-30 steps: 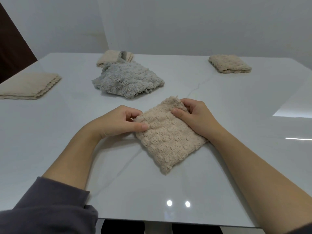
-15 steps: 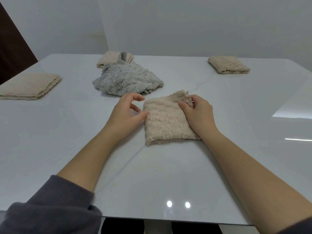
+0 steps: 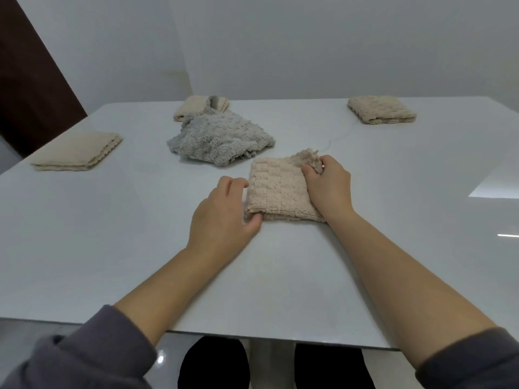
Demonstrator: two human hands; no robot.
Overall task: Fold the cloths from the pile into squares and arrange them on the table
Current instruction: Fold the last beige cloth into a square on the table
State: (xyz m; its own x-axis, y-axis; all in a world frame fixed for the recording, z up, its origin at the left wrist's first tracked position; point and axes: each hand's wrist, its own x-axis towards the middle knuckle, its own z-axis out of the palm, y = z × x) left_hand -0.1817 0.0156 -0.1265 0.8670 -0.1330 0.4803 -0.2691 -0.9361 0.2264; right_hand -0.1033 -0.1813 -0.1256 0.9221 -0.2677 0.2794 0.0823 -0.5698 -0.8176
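Far left on the table (image 3: 112, 234), one folded square (image 3: 75, 151) is already parked. A second square (image 3: 192, 108) is tucked at the back, half hidden by the grey cloth (image 3: 222, 138), which is left crumpled and not yet folded. Just right of centre, the beige cloth (image 3: 276, 192) is laid flat and folded roughly square, near the grey one but apart from it. The left hand (image 3: 224, 217) is set against its left edge, fingers loosely curled with nothing wrapped in them, thumb pressed at the near corner. The right hand (image 3: 328, 186) is closed round the far right corner, where a tuft of fabric is bunched up and pinched. A third square (image 3: 382, 109) is parked far right.

So the step looks like tidying the last fold. It's probably best done like this: the left edge is pinned so nothing gets dragged, and the bunched corner is tucked under or smoothed flat rather than yanked. Then the layers are lined up and pressed down. Fluffy stuff like this likely springs back, so a firm pat is needed.
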